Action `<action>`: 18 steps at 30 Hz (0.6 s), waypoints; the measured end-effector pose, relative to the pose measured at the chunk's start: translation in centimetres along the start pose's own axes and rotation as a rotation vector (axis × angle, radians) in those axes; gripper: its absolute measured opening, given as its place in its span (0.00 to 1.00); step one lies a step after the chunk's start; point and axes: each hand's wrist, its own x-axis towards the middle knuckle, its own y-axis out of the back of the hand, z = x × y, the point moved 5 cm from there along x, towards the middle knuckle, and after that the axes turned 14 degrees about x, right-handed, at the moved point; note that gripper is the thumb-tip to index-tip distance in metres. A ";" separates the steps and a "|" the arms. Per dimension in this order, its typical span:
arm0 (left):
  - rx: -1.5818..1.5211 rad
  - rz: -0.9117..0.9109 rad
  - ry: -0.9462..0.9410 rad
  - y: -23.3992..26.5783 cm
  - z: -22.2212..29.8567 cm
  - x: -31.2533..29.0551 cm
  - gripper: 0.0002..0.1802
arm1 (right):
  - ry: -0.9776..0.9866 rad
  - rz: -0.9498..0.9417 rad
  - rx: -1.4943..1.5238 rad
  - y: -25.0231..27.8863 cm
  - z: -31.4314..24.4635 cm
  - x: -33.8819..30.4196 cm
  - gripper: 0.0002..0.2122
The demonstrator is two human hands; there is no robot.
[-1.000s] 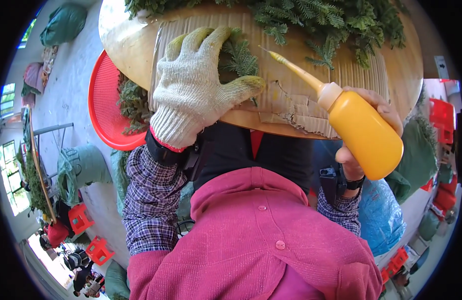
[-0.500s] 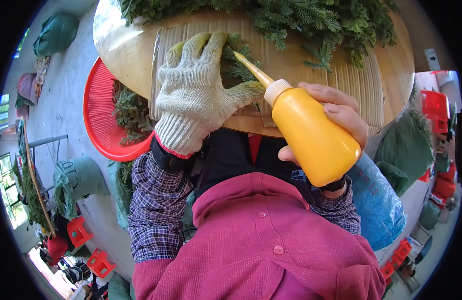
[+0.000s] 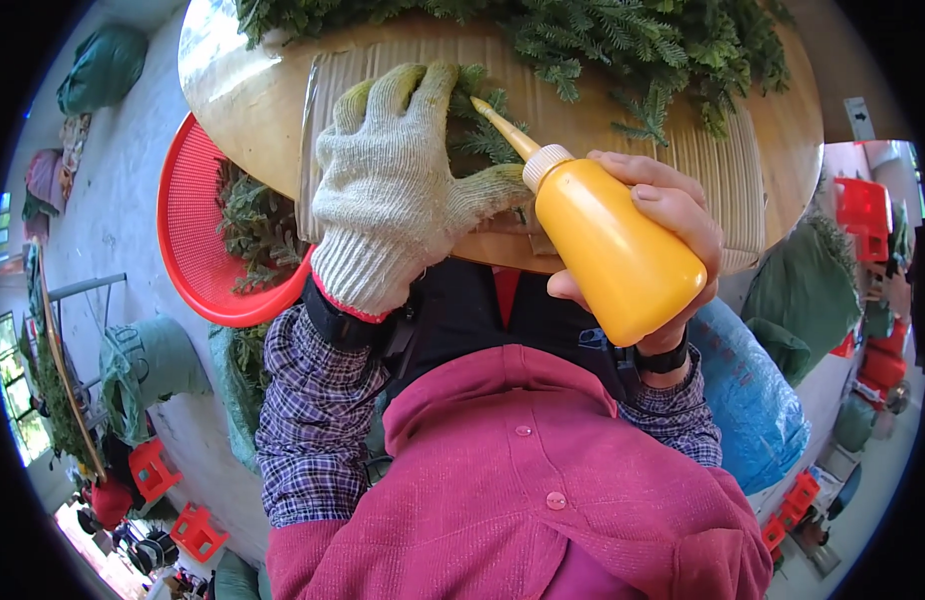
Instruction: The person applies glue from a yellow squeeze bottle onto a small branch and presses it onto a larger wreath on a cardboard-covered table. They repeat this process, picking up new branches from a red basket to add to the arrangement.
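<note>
Currently holding a yellow bottle in the bare right grip, tilted, pointing its narrow tip at a green sprig on the cardboard; cannot tell whether touching. Resting the gloved left grip there too, spread wide, leaving the sprig visible in the gap. Facing more branches across the wooden surface, with a red basket of greenery near its left edge.

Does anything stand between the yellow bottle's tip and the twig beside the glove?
Nothing visible does: the bottle tip appears over the twig, at the gap between thumb and forefinger of the left hand.
</note>
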 end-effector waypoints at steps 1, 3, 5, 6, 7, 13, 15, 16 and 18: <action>-0.002 -0.001 0.000 0.0 0.0 0.0 0.43 | -0.002 0.000 -0.001 0.1 0.0 0.0 0.37; 0.002 -0.001 0.000 -0.2 0.0 -0.1 0.43 | -0.005 -0.015 -0.005 0.1 -0.1 0.0 0.37; 0.003 -0.002 0.001 -0.2 -0.1 -0.1 0.43 | -0.008 -0.022 -0.006 0.1 -0.1 0.0 0.37; 0.001 -0.005 -0.005 -0.2 -0.1 0.0 0.43 | -0.003 -0.027 -0.003 0.1 -0.1 0.0 0.37; -0.002 -0.007 -0.010 -0.1 -0.1 0.0 0.44 | 0.002 -0.030 0.000 0.1 -0.2 0.0 0.37; 0.020 0.022 -0.009 -0.6 0.0 -0.3 0.45 | 0.014 -0.041 0.017 0.3 -0.3 -0.3 0.36; 0.022 0.024 -0.013 -0.6 0.0 -0.3 0.46 | 0.014 -0.035 0.015 0.4 -0.5 -0.4 0.36; 0.023 0.025 -0.015 -0.6 0.0 -0.3 0.46 | 0.013 -0.032 0.014 0.5 -0.5 -0.5 0.36; 0.019 0.036 -0.027 -0.5 0.0 -0.1 0.45 | 0.009 -0.027 0.012 0.5 -0.8 -0.5 0.36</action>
